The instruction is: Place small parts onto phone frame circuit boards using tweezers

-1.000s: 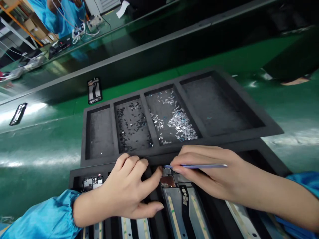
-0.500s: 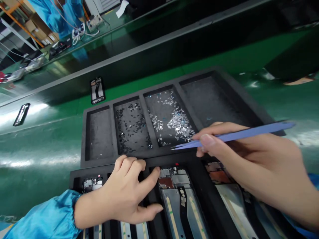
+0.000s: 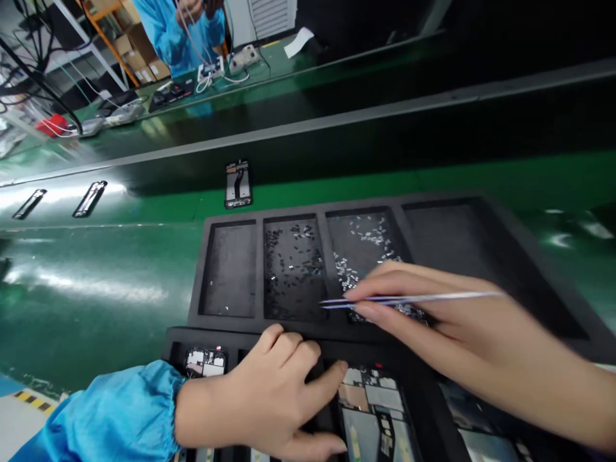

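Note:
My right hand (image 3: 428, 314) pinches a pair of thin bluish tweezers (image 3: 339, 303). Their dark tips lie over the divider between the compartment of small black pieces (image 3: 298, 260) and the one of small silver pieces (image 3: 375, 234). Whether anything sits between the tips is too small to tell. My left hand (image 3: 276, 391) rests on a black foam holder (image 3: 231, 337), thumb and index finger spread at the left edge of an opened phone (image 3: 370, 398). That phone shows its board and a black flex cable. Other opened phones, one at the left (image 3: 206, 361), lie partly hidden under my hands.
Behind the holder is a black foam parts tray (image 3: 258, 269) with several compartments. A phone frame (image 3: 238, 185) lies beyond it, and two more (image 3: 90, 199) at the far left on the green bench (image 3: 120, 256). Across a ledge are power strips (image 3: 210, 69) and a co-worker in blue (image 3: 168, 38).
My view has shifted, so the trays appear lower and further right. My right hand has carried the tweezers left across the tray, turning them edge-on. My left hand stays by the same phone.

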{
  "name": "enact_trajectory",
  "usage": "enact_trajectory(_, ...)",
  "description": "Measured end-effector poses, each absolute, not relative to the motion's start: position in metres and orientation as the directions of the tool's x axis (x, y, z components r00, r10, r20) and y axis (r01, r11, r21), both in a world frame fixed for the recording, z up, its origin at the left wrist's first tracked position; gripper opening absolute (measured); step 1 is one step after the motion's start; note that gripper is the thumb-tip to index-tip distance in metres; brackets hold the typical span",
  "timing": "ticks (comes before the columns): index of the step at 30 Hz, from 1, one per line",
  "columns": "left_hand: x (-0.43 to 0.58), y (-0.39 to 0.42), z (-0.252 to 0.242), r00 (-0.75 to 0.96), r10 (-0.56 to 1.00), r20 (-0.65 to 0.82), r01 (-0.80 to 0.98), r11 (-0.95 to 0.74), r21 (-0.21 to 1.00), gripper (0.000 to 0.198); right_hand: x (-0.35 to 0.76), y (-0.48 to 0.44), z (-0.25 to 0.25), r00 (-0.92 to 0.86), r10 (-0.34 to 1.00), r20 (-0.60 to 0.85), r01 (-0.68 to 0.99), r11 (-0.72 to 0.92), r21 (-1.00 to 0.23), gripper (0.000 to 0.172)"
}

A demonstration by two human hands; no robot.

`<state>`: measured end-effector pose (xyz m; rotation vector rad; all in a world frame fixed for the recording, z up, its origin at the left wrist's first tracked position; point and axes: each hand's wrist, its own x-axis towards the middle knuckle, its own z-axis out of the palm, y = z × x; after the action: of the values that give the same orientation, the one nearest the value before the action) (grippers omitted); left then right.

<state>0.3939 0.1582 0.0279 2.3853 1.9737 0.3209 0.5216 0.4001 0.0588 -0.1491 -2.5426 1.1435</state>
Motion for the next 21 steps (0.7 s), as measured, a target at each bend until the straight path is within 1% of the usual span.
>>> enact_trajectory(3,0.394,0.158,0.029,0.175,0.975,0.136,0.971,-0.194,0.140,0.069,0.486,0.393,0.041,-0.958,0.156,0.242,-0.091,0.634,-0.768,0.022)
enact_trajectory(7,0.392,0.161,0.030,0.192,0.972,0.133,0.968,-0.210,0.137,0.067,0.480,0.396,0.023,-0.967,0.162,0.198,-0.060,0.609,-0.791,0.019)
enact_trajectory(13,0.391,0.163,0.031,0.184,0.972,0.143,0.974,-0.201,0.109,0.067,0.480,0.393,0.027,-0.975,0.122,0.186,-0.068,0.633,-0.771,0.022)
enact_trajectory(21,0.392,0.163,0.029,0.192,0.972,0.134,0.969,-0.210,0.131,0.066,0.479,0.392,0.025,-0.973,0.108,0.206,-0.087,0.653,-0.752,0.022)
